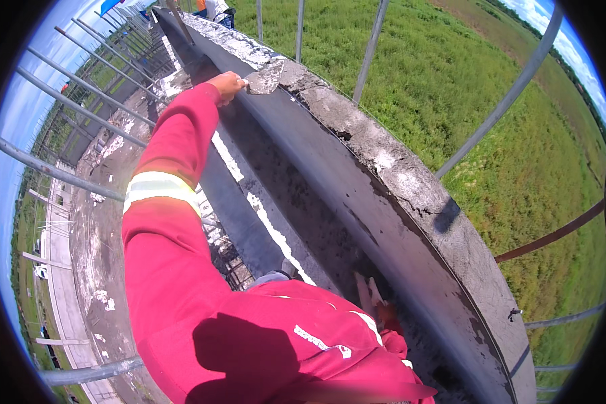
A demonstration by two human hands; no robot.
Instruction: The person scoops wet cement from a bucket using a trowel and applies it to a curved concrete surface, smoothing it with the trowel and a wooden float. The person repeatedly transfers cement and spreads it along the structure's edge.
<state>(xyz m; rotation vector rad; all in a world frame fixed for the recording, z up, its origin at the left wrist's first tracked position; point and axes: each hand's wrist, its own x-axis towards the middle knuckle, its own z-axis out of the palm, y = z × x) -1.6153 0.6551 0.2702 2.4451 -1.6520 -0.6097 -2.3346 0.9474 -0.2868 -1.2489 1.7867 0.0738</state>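
My left hand [226, 86] is closed on a trowel, its mortar-crusted blade [264, 78] at the rough, cracked top [384, 161] of a long concrete channel wall. The channel's smooth inner face [343, 195] runs diagonally below it, darkened in patches. My right hand [388, 314] is low in the channel, mostly hidden by my red sleeve and body, beside pale elongated pieces [369, 293] that I cannot make out; its fingers are unclear.
Upright steel pipes [491, 114] line the wall beside grassy ground [438, 47]. More pipes [74, 101] stand left, above a dirty concrete surface [97, 242]. A rusty bar [552, 232] juts out right. Another person [219, 15] is at the wall's far end.
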